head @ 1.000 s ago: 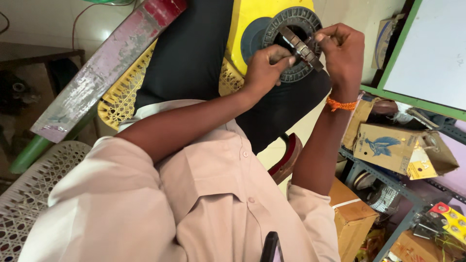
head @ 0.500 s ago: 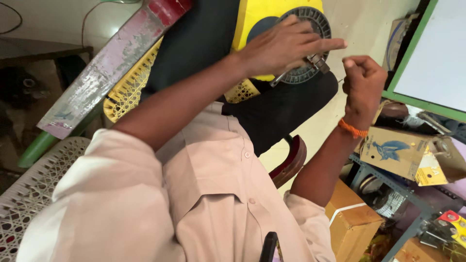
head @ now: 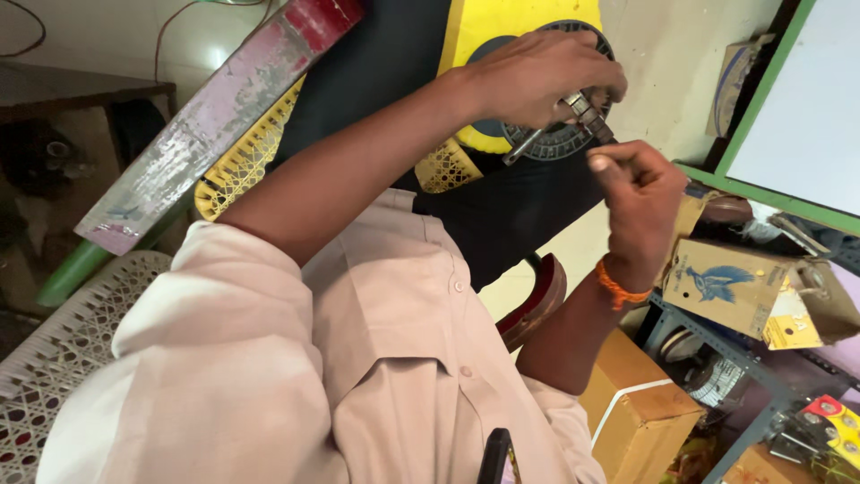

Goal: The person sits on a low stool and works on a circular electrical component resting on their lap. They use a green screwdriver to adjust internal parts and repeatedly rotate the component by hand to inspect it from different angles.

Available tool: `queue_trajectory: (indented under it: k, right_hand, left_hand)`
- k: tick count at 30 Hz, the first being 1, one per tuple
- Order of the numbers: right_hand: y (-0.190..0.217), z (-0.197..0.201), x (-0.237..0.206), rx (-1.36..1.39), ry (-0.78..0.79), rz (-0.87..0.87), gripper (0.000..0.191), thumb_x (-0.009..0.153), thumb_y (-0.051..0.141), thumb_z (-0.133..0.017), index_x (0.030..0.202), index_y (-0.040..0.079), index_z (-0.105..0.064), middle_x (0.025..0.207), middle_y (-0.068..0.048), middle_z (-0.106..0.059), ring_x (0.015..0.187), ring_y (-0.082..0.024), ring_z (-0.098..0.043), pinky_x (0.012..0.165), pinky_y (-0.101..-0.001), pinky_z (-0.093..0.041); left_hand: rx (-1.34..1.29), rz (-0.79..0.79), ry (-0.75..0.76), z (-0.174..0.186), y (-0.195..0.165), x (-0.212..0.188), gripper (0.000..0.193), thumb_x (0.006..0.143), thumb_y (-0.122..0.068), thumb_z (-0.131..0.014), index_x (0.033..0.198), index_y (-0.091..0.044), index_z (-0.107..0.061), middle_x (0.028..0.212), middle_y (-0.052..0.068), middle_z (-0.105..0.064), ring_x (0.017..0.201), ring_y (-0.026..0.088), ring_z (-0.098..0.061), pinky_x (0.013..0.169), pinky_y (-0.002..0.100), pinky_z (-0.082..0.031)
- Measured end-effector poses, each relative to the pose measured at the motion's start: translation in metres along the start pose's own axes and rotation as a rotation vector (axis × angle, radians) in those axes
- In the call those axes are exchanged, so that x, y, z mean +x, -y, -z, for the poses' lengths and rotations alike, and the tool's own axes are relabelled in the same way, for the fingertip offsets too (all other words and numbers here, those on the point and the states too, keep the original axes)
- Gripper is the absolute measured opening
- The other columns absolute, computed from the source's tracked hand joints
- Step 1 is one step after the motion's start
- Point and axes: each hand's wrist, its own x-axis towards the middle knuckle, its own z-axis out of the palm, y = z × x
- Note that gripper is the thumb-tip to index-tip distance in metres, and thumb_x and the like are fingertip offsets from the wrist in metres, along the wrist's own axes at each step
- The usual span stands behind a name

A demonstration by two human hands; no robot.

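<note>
My left hand [head: 537,81] reaches up over a yellow casing [head: 511,22] with a dark round grille disc [head: 560,142] and is shut on a slim metal tool [head: 564,116] with a chunky head. My right hand [head: 640,202], with an orange thread [head: 620,289] on its wrist, sits just below and to the right. Its thumb and fingers are pinched together beside the tool's head. Whether anything small lies between them is hidden. My pale shirt [head: 340,376] fills the lower part of the view.
A worn red-and-white plank [head: 206,134] leans at the left over yellow lattice plastic [head: 242,157]. A white lattice chair [head: 54,358] is at the lower left. Right of me stand a green-framed board [head: 797,108], a bird-printed carton [head: 726,287], a brown box [head: 636,408] and a metal rack [head: 717,354].
Both hands were on the tool at the disc. My right hand then pulled away to the right and has now come back next to the tool's head. My left hand kept the tool.
</note>
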Motion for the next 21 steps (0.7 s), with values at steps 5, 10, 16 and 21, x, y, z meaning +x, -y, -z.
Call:
queue_trajectory:
  k: [5, 10, 16, 21]
  right_hand:
    - [-0.018, -0.029, -0.004, -0.458, -0.059, 0.18, 0.009, 0.094, 0.001, -0.077, 0.102, 0.005, -0.076, 0.079, -0.005, -0.067, 0.063, -0.009, -0.05, 0.058, -0.0276, -0.039]
    - [-0.045, -0.061, 0.002, -0.565, -0.171, 0.296, 0.013, 0.092, -0.004, -0.075, 0.102, 0.003, -0.074, 0.075, -0.016, -0.064, 0.057, -0.022, -0.053, 0.058, -0.0357, -0.044]
    - [-0.048, -0.062, -0.01, -0.544, -0.245, 0.311, 0.011, 0.091, -0.002, -0.08, 0.099, 0.001, -0.072, 0.066, -0.014, -0.051, 0.054, -0.02, -0.039, 0.055, -0.0345, -0.036]
    - [-0.019, -0.05, -0.028, -0.467, -0.16, 0.255, 0.01, 0.092, -0.001, -0.08, 0.1, 0.003, -0.075, 0.07, -0.005, -0.059, 0.057, -0.011, -0.04, 0.053, -0.0286, -0.032]
  left_hand:
    - [0.062, 0.004, 0.021, -0.001, -0.003, 0.0, 0.035, 0.08, -0.01, -0.082, 0.11, -0.017, -0.066, 0.103, -0.004, -0.066, 0.099, 0.023, -0.058, 0.089, 0.041, -0.048]
    - [0.249, -0.182, 0.002, 0.007, -0.008, -0.008, 0.037, 0.085, -0.012, -0.077, 0.12, -0.024, -0.074, 0.116, -0.004, -0.062, 0.115, 0.021, -0.054, 0.098, 0.039, -0.044]
    - [0.591, -0.374, -0.062, 0.003, -0.018, -0.036, 0.019, 0.09, -0.028, -0.075, 0.109, -0.029, -0.077, 0.142, -0.005, -0.055, 0.129, 0.018, -0.049, 0.104, 0.036, -0.04]
    - [0.626, -0.37, -0.085, -0.008, -0.008, -0.057, 0.017, 0.088, -0.028, -0.073, 0.105, -0.024, -0.075, 0.13, -0.008, -0.059, 0.122, 0.017, -0.053, 0.096, 0.035, -0.043]
